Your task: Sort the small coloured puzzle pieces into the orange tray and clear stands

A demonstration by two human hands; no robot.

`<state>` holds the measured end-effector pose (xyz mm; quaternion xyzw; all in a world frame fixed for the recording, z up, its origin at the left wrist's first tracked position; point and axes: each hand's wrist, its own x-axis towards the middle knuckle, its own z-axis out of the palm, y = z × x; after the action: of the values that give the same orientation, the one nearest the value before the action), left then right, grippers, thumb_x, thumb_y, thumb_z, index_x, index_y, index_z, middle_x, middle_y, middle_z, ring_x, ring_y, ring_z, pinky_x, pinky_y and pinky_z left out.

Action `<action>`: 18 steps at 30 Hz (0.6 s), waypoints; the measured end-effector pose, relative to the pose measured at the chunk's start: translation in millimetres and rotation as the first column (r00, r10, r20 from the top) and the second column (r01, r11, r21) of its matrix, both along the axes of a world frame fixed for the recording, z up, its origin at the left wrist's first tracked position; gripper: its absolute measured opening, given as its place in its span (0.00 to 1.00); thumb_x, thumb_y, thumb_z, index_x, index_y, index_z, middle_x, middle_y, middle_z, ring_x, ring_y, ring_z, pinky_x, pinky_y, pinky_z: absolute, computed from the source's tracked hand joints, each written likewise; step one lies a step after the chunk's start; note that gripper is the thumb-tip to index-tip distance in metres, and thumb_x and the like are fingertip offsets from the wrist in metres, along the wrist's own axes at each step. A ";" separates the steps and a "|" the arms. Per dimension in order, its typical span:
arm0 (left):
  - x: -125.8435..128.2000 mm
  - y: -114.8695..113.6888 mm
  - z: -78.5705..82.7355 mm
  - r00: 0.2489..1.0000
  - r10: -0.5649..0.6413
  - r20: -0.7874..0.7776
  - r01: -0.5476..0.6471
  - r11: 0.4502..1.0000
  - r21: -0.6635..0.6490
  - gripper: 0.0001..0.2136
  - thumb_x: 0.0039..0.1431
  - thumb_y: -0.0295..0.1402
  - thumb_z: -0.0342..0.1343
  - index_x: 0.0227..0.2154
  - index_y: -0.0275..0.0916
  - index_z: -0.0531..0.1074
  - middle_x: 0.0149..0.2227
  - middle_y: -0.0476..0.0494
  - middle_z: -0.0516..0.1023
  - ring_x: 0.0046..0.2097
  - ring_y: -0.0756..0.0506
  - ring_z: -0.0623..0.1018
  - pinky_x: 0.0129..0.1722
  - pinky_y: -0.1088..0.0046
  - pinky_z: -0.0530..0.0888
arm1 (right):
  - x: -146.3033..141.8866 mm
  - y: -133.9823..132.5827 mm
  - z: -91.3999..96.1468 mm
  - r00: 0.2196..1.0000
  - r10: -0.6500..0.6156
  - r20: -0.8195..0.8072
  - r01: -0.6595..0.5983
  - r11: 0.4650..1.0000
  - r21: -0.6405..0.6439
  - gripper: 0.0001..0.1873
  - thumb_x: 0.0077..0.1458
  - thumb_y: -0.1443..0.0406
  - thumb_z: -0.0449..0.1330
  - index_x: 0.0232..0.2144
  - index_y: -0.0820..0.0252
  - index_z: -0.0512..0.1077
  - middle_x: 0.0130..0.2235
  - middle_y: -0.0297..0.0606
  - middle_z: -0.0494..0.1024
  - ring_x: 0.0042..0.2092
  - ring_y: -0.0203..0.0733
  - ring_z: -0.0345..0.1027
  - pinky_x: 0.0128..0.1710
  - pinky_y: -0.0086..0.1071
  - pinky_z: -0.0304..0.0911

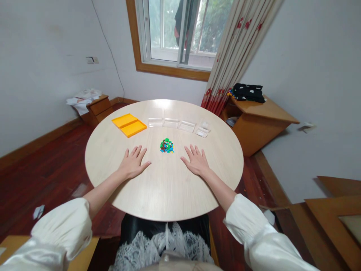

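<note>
In the head view, a small pile of coloured pieces (pixel 167 145), mostly green, blue and brown, lies around the middle of the round desk (pixel 169 192). The left hand (pixel 132 164) rests palm down to the near left of the pile, its fingers spread wide; the right hand (pixel 197 162) lies flat to the near right, fingers likewise wide. Four clear containers (pixel 187 127) stand in a row on the far side, with an orange case (pixel 129 125) lying open at their left.

Small green, blue, brown pieces (pixel 167 145), seemingly irregular, heaped on table (pixel 166 192).
</note>
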<state>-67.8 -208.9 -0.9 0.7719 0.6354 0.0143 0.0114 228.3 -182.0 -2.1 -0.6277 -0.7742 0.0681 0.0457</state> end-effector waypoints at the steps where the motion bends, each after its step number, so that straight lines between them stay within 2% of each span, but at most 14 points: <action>1: -0.3 0.1 -0.1 1.000 0.000 0.006 0.000 1.000 0.007 0.36 0.60 0.55 0.35 0.64 0.36 0.51 0.67 0.33 0.47 0.67 0.35 0.50 0.63 0.47 0.45 | 0.2 -0.1 1.4 1.000 0.001 0.001 -0.001 1.000 0.002 0.35 0.61 0.46 0.40 0.65 0.54 0.47 0.68 0.44 0.45 0.68 0.53 0.35 0.64 0.53 0.31; 10: 0.3 -0.8 -0.2 1.000 0.011 0.011 -0.011 1.000 -0.006 0.35 0.60 0.54 0.36 0.64 0.36 0.51 0.67 0.33 0.46 0.67 0.35 0.50 0.63 0.48 0.45 | -0.5 -0.1 2.1 1.000 0.003 0.022 -0.003 1.000 0.005 0.35 0.61 0.47 0.41 0.65 0.54 0.47 0.68 0.43 0.45 0.68 0.54 0.35 0.64 0.53 0.32; 18: 0.7 -1.3 -2.5 0.999 0.008 0.042 -0.010 0.999 0.042 0.33 0.61 0.51 0.39 0.63 0.36 0.53 0.66 0.32 0.50 0.67 0.34 0.52 0.62 0.47 0.47 | -3.9 9.4 -2.9 0.999 0.052 -0.005 -0.052 0.998 0.029 0.35 0.62 0.46 0.40 0.66 0.54 0.46 0.68 0.44 0.45 0.68 0.54 0.34 0.64 0.54 0.31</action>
<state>-67.1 -210.2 -3.4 0.7686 0.6382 0.0440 0.0081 224.4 -172.6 -4.9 -0.6064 -0.7910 0.0598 0.0554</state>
